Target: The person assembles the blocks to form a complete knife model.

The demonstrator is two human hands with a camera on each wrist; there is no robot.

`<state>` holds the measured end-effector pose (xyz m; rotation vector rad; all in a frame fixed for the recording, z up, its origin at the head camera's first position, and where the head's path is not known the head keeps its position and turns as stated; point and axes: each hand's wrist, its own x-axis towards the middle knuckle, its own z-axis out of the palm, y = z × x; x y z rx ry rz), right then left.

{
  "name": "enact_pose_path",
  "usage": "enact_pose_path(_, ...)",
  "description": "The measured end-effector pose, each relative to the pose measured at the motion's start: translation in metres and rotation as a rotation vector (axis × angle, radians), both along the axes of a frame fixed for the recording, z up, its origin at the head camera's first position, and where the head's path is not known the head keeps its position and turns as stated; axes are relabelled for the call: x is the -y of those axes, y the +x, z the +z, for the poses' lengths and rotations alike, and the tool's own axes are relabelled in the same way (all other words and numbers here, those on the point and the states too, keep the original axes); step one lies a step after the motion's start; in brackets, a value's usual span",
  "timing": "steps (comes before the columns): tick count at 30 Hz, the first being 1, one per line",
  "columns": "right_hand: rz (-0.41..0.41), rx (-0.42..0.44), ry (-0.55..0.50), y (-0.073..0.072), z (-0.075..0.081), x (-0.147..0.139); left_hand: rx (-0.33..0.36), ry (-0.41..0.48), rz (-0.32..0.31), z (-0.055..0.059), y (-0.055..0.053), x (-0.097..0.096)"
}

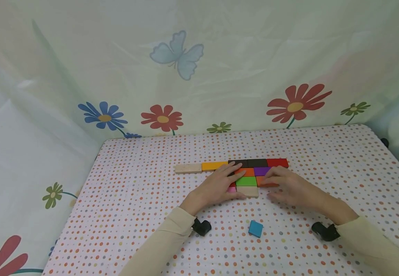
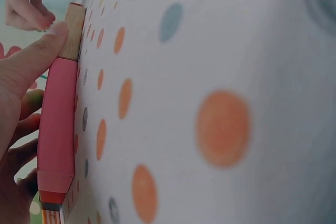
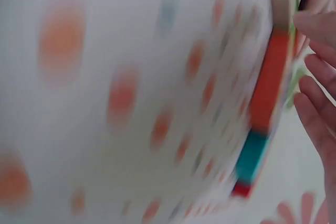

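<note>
Coloured blocks lie flat and mostly edge to edge on the table. My left hand [image 1: 216, 186] rests on the left part of this group, fingers spread over the blocks. Its thumb touches the plain wooden block [image 2: 75, 30] at the near edge, beside a pink block [image 2: 58, 124]. At the group's right side is my right hand [image 1: 292, 188], its fingertips over the orange block [image 1: 262, 182] and its fingers loosely bent. Whether they touch it is blurred. Between the hands lie a green block [image 1: 245, 181] and a purple block [image 1: 260, 171]. My left hand partly hides several blocks.
Along the far edge run a plain wooden block [image 1: 188, 168], a yellow block [image 1: 213, 166], black blocks [image 1: 257, 163] and a red block [image 1: 277, 162]. A separate blue block [image 1: 256, 229] lies nearer me. Behind the dotted tabletop [image 1: 133, 199] hangs a flowered curtain [image 1: 227, 84].
</note>
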<state>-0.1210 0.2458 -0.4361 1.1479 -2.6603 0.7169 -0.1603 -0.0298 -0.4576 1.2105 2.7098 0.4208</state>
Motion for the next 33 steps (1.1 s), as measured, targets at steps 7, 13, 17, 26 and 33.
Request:
enact_pose_path(7,0.262,0.282,-0.033,0.03,0.002,0.026,-0.017,0.0,-0.003,0.001,0.0,0.0)
enact_pose_path(13,0.38,0.467,-0.028,0.043,-0.004,0.037,-0.013,0.002,-0.004,0.001,-0.001,0.0)
enact_pose_path(17,0.359,0.461,-0.031,0.043,-0.007,0.037,-0.015,0.003,-0.005,0.001,-0.001,0.0)
enact_pose_path(26,0.152,0.453,-0.053,0.031,0.003,0.017,-0.017,-0.008,-0.01,0.0,-0.001,-0.001)
enact_pose_path(33,-0.066,0.191,-0.066,0.02,0.002,0.005,-0.003,-0.007,-0.007,0.001,-0.001,-0.001)
